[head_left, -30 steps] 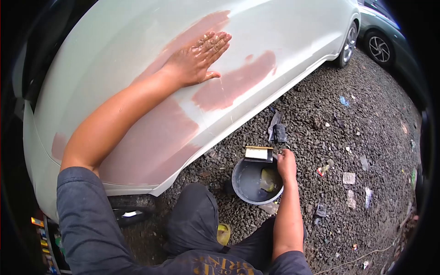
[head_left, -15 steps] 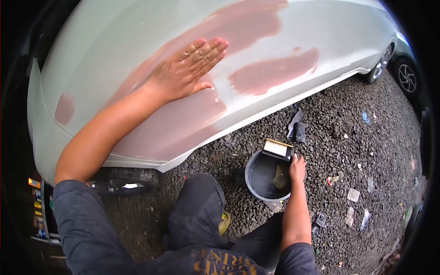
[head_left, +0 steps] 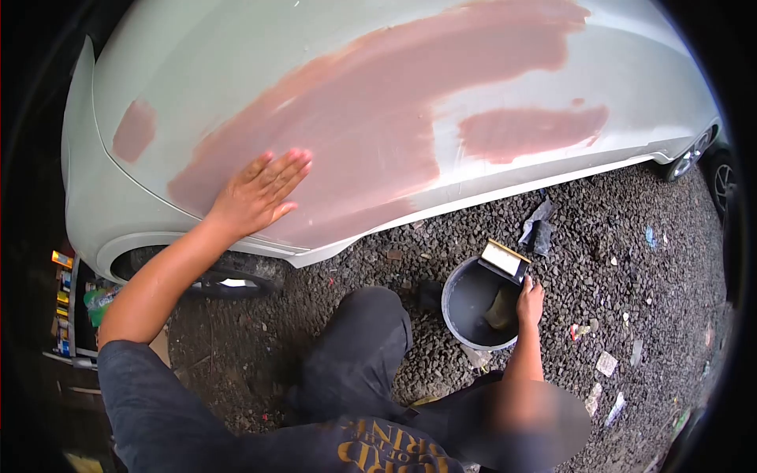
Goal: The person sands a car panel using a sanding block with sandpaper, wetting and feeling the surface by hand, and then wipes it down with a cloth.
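Note:
My left hand (head_left: 264,193) lies with fingers stretched out against the reddish-brown patch (head_left: 355,150) on the side of a pale car (head_left: 213,79), near the wheel arch. Low on the right, my right hand (head_left: 531,301) is closed at the rim of a round bucket (head_left: 447,307); its fingertips are partly hidden. Dark grey liquid fills the bucket, with a dull yellowish piece (head_left: 501,309) in it. Across the bucket's far rim rests a black block with a cream face (head_left: 503,258), just beyond my right fingers.
Smaller reddish patches (head_left: 532,134) mark the panel. Gravel (head_left: 583,276) covers the ground, with scraps of litter (head_left: 605,363) and a dark crumpled wrapper (head_left: 540,232). A rack with small coloured boxes (head_left: 63,303) stands at far left. My bent knee (head_left: 367,323) is between car and bucket.
My left hand has slid down and left over the reddish-brown patch, toward the wheel arch. The view has shifted; my right hand stays at the bucket rim.

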`<state>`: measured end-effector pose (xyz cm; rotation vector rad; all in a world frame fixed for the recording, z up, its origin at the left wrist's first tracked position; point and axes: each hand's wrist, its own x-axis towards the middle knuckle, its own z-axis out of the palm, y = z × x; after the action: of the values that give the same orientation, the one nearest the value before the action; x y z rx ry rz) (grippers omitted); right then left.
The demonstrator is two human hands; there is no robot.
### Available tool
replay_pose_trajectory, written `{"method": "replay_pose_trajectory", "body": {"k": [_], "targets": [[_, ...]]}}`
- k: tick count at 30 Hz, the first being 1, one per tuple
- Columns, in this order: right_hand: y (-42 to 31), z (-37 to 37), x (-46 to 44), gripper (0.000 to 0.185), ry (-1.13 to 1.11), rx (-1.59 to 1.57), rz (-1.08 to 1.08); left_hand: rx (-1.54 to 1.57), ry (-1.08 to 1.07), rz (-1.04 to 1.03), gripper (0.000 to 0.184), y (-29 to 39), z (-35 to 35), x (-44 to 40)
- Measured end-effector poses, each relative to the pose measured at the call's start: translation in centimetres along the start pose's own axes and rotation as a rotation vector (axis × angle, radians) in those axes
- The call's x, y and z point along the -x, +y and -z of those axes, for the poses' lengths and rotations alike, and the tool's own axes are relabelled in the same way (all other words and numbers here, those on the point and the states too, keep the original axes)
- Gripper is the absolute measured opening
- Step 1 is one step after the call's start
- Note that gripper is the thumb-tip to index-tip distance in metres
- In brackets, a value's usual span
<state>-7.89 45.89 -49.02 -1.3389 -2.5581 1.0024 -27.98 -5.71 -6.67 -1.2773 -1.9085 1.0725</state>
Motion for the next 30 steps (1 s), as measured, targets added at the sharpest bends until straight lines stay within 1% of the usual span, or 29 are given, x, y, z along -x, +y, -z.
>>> {"method": "replay_pose_trajectory", "body": {"k": [3,4,6,8,10,11,13,15,16,17,18,19,20,23,25,27,29,30], "targets": [[-0.1,0.5,0.3,0.078,0.007,-0.048,-0.018,0.154,-0.039,0.039,0.094,2.6,-1.1,1.9],[0.0,0.5,0.2,0.079,0.0,-0.035,-0.018,0.147,-0.017,0.054,0.094,2.6,-0.4,0.5],[0.5,0.1,0.0,0.079,-0.009,-0.017,-0.021,0.137,0.02,0.086,0.096,2.9,0.7,-4.0],[0.6,-0.2,-0.5,0.079,0.0,-0.01,-0.022,0.03,0.122,0.149,0.096,2.2,3.1,-10.0],[0.4,0.1,-0.5,0.08,-0.034,0.005,-0.066,0.049,0.187,0.196,0.095,3.0,3.5,-15.5],[0.0,0.4,-0.6,0.08,-0.048,0.013,-0.086,0.059,0.22,0.222,0.095,3.2,3.6,-16.8],[-1.2,1.2,-0.2,0.08,-0.049,-0.039,-0.169,0.047,0.229,0.182,0.095,4.2,2.6,-17.2],[-1.4,0.7,-0.9,0.079,0.013,-0.026,-0.158,0.017,0.219,0.114,0.094,5.3,1.4,-17.4],[-1.6,0.8,-1.1,0.074,0.073,-0.029,-0.115,-0.006,0.204,0.077,0.094,5.8,1.1,-17.0],[-1.6,0.9,-1.3,0.066,0.163,-0.069,-0.017,-0.024,0.193,0.037,0.094,6.5,0.7,-16.5],[-3.3,3.3,-0.6,0.059,0.133,-0.165,0.002,0.023,0.143,-0.016,0.093,7.5,-0.2,-15.5],[-3.3,3.1,-0.5,0.058,0.278,-0.211,0.048,0.065,0.104,-0.066,0.091,8.7,-1.7,-14.6],[-2.4,2.7,-0.9,0.059,0.363,-0.265,0.139,0.101,0.072,-0.121,0.089,10.4,-2.6,-15.0],[-3.3,5.8,1.2,0.063,0.319,-0.418,0.063,0.396,-0.022,-0.119,0.083,16.2,-3.7,-17.0],[-4.4,7.3,2.4,0.065,0.27,-0.488,0.012,0.774,-0.054,-0.12,0.078,22.0,-3.5,-19.5],[-5.2,7.9,4.0,0.065,0.234,-0.529,-0.02,1.07,-0.146,-0.126,0.071,27.8,-2.2,-24.2],[-5.3,7.6,4.6,0.064,0.218,-0.475,0.036,1.195,-0.157,-0.193,0.069,32.9,-2.6,-29.3],[-5.9,7.8,5.4,0.063,0.188,-0.437,0.038,1.212,-0.211,-0.164,0.071,34.9,-2.6,-31.4]]}}
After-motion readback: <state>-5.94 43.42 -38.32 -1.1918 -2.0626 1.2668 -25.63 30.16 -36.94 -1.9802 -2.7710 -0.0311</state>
